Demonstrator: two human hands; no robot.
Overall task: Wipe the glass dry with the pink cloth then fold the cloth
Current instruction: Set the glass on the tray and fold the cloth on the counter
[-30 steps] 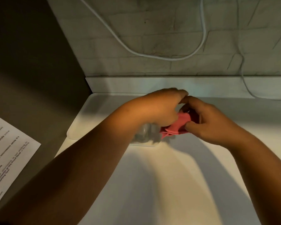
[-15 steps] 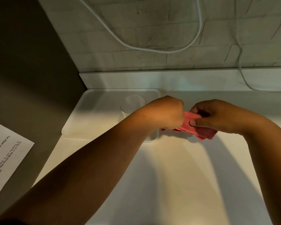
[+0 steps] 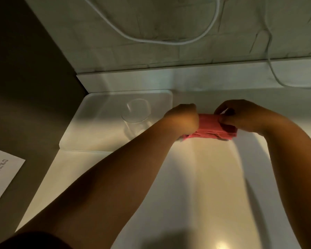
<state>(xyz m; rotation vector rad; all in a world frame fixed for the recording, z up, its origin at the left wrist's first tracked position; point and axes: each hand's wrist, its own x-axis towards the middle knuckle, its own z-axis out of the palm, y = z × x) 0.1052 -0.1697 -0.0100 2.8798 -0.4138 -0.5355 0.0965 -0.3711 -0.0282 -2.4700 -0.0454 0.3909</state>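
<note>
A clear glass (image 3: 136,116) stands upright on the white tray (image 3: 97,139) at the left, with nothing touching it. The pink cloth (image 3: 211,129) is bunched and stretched between both hands, just right of the tray and a little above the white counter. My left hand (image 3: 182,120) is closed around the cloth's left end. My right hand (image 3: 241,115) pinches the cloth's upper right edge between thumb and fingers. Part of the cloth is hidden inside my left fist.
A white counter (image 3: 205,186) spreads below the hands. White cables (image 3: 162,40) hang along the tiled wall behind. A printed sheet of paper (image 3: 2,175) lies on the dark surface at the left.
Both hands moved right, away from the glass, which now stands in full view on the tray. The cloth has been drawn out wider between the hands.
</note>
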